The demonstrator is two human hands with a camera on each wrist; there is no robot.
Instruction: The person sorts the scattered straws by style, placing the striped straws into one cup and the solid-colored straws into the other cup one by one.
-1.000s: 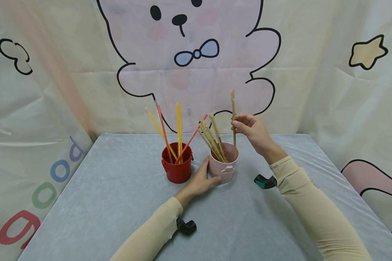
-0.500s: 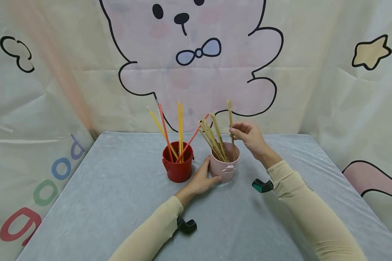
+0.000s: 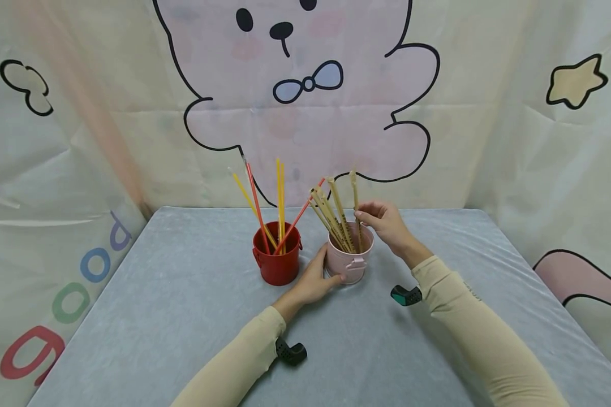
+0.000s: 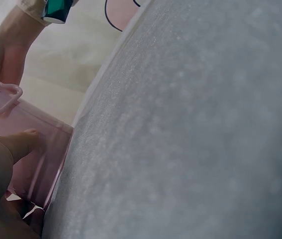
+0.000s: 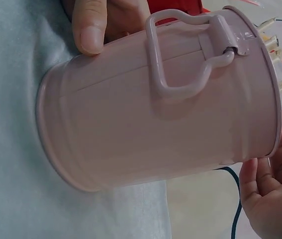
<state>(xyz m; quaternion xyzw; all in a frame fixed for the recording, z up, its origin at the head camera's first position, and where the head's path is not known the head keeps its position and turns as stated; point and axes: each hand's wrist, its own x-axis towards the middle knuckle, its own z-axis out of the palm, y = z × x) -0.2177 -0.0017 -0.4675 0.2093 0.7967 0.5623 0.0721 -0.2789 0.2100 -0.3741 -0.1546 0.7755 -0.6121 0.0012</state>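
On the table, a small pink metal bucket (image 3: 347, 267) holds several tan straws (image 3: 334, 217) with dark print, leaning to its left side. My left hand (image 3: 313, 282) grips the bucket low down, thumb across its front and fingers round the left side. At the bucket's right rim, my right hand (image 3: 388, 226) pinches another tan straw (image 3: 355, 189) between thumb and fingertips. This straw stands nearly upright with its lower end inside the bucket. In the right wrist view, the bucket's wire handle (image 5: 183, 89) hangs against the wall, and my right fingers (image 5: 267, 181) are close by the rim.
A red bucket (image 3: 279, 272) with several red and yellow straws (image 3: 280, 198) stands just left of the pink one. One red straw leans toward the tan ones. A grey cloth covers the table (image 3: 183, 294), and a printed curtain (image 3: 453, 141) hangs behind.
My right hand has come down and slightly left, lowering the pinched straw deeper into the pink bucket. The left hand and both buckets stay in place.
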